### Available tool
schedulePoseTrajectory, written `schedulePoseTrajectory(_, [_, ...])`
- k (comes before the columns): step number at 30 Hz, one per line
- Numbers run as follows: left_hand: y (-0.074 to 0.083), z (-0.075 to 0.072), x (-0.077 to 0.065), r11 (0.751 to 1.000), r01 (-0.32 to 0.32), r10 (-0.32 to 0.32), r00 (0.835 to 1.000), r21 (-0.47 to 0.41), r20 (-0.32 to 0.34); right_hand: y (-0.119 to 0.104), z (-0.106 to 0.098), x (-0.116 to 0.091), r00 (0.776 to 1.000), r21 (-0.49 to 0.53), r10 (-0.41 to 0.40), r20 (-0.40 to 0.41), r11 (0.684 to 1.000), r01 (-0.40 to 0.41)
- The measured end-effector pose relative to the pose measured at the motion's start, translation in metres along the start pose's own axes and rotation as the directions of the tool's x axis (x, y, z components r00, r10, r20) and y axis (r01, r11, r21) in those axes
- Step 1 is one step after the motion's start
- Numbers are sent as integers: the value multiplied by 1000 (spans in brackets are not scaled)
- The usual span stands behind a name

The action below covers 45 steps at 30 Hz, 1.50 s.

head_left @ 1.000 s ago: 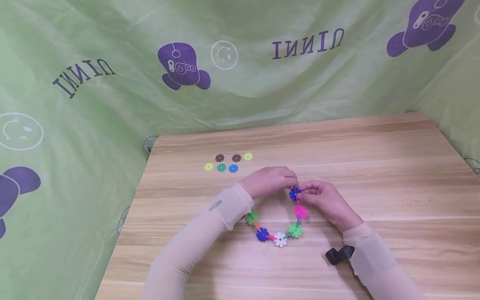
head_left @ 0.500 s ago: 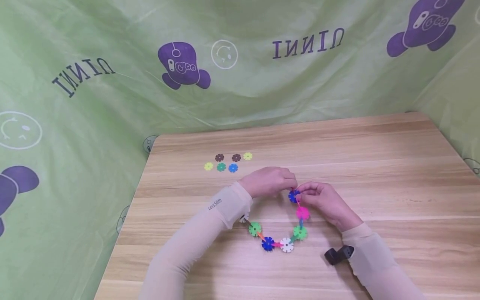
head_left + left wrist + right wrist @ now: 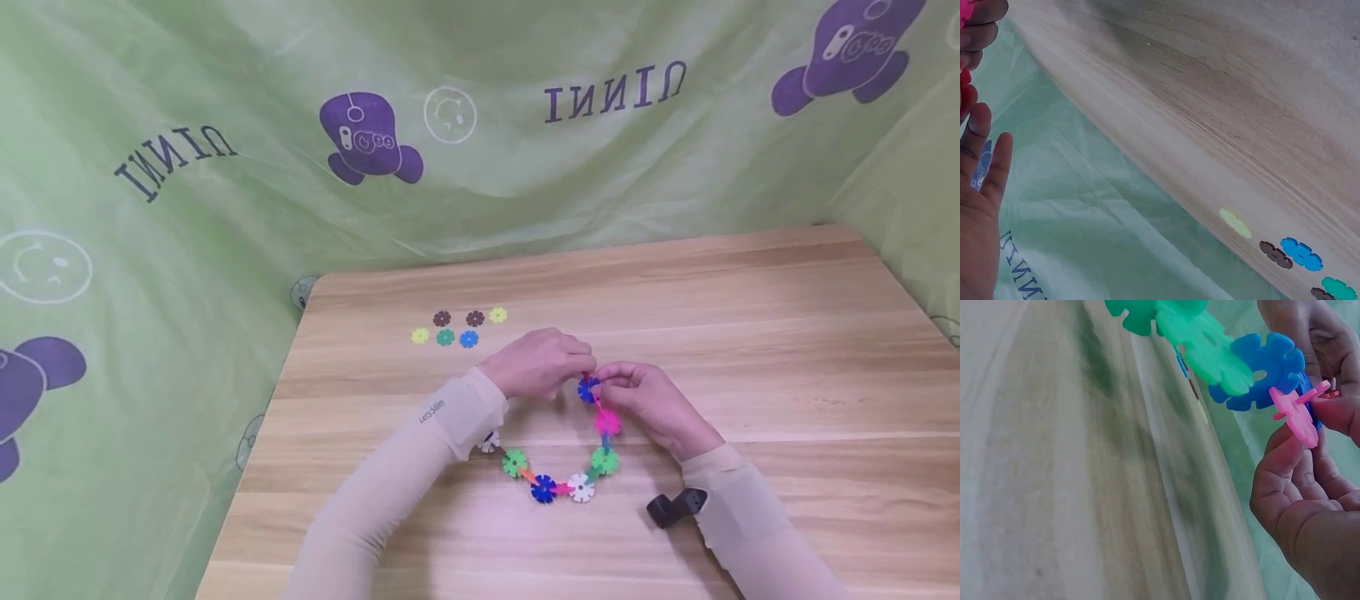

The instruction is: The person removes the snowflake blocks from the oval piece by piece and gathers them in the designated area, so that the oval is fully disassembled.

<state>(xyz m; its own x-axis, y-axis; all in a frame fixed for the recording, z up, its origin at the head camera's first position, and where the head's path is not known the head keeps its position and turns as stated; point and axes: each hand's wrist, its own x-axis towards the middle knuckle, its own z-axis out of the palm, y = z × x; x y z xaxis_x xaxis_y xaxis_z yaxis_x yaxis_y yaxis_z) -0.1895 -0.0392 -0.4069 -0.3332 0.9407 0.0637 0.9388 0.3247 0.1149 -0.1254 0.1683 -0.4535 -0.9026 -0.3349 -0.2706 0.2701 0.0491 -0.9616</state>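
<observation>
A chain of notched plastic snowflake discs hangs in a loop from my hands in the head view. My right hand (image 3: 651,404) pinches the dark blue disc (image 3: 588,390) at its upper right end. Just beyond, my left hand (image 3: 542,365) holds a red disc (image 3: 1333,394) at the blue disc's edge, mostly hidden by fingers. Below hang a pink disc (image 3: 607,422), a green disc (image 3: 604,461), a white disc (image 3: 581,488), another dark blue disc (image 3: 543,489) and another green disc (image 3: 515,462). My left forearm partly covers a further white disc (image 3: 490,442).
Several loose discs lie on the wooden table (image 3: 750,333) at the back left: brown discs (image 3: 475,318), yellow discs (image 3: 421,336), a green one (image 3: 446,337) and a blue one (image 3: 468,339). A green printed cloth (image 3: 495,183) hangs behind the table. A black device (image 3: 675,508) sits at the right wrist.
The lower part of the chain has swung right and slightly down, and a white disc now shows by the left wrist. Both hands have stayed nearly in place.
</observation>
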Motion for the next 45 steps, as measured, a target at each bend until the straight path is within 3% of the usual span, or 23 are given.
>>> schedulePoseTrajectory(3, [-2, -1, -3, 999, 21, -21, 1000, -26, -15, 1, 0, -1, 1000, 16, 0, 1, 1000, 0])
schedulePoseTrajectory(6, [-11, -7, -10, 995, 84, -87, 994, -45, -59, 3, -2, -1, 1000, 34, 19, 1, 999, -19])
schedulePoseTrajectory(9, [-25, -13, -18, 981, 181, -186, 979, -62, -83, 5, -7, -3, 999, 56, 32, -13, 998, -31])
schedulePoseTrajectory(11, [-35, -16, -23, 960, 270, -274, 960, -72, -50, 5, -10, -4, 1000, 68, 18, -16, 998, -16])
schedulePoseTrajectory(13, [-45, -16, -30, 918, 387, -387, 922, -93, 18, 4, -12, -5, 1000, 72, -1, -21, 997, 3])
schedulePoseTrajectory(14, [-50, -16, -34, 883, 456, -453, 890, -110, 57, 4, -13, -5, 1000, 73, -8, -22, 997, 9])
schedulePoseTrajectory(16, [-59, -14, -42, 794, 595, -584, 803, -126, 119, 3, -14, -5, 1000, 72, -18, -19, 997, 20])
schedulePoseTrajectory(18, [-68, -10, -50, 709, 692, -676, 722, -136, 147, 2, -15, -5, 1000, 72, -13, -28, 997, 15])
schedulePoseTrajectory(20, [-76, -5, -56, 653, 743, -729, 669, -145, 147, 3, -16, -5, 999, 68, -8, -38, 998, 11])
schedulePoseTrajectory(22, [-81, 2, -60, 627, 766, -754, 643, -145, 135, 4, -17, -6, 999, 64, -1, -49, 998, 4])
schedulePoseTrajectory(25, [-86, 12, -64, 602, 785, -775, 618, -144, 129, 4, -18, -7, 999, 66, 1, -54, 998, 3])
schedulePoseTrajectory(30, [-85, 14, -65, 559, 822, -816, 569, -111, 106, 3, -19, -8, 998, 83, -1, -64, 997, 6])
schedulePoseTrajectory(33, [-84, 13, -63, 559, 825, -820, 565, -86, 89, 3, -19, -8, 997, 94, -4, -73, 996, 11])
schedulePoseTrajectory(40, [-81, 17, -62, 589, 802, -802, 595, -97, 49, 3, -19, -8, 997, 113, -19, -71, 993, 27])
schedulePoseTrajectory(43, [-70, 13, -55, 591, 771, -780, 621, -236, 75, 3, -19, -8, 998, 113, -18, -66, 993, 26])
schedulePoseTrajectory(45, [-57, 6, -44, 583, 721, -738, 663, -375, 127, 3, -19, -8, 998, 109, -21, -63, 994, 27])
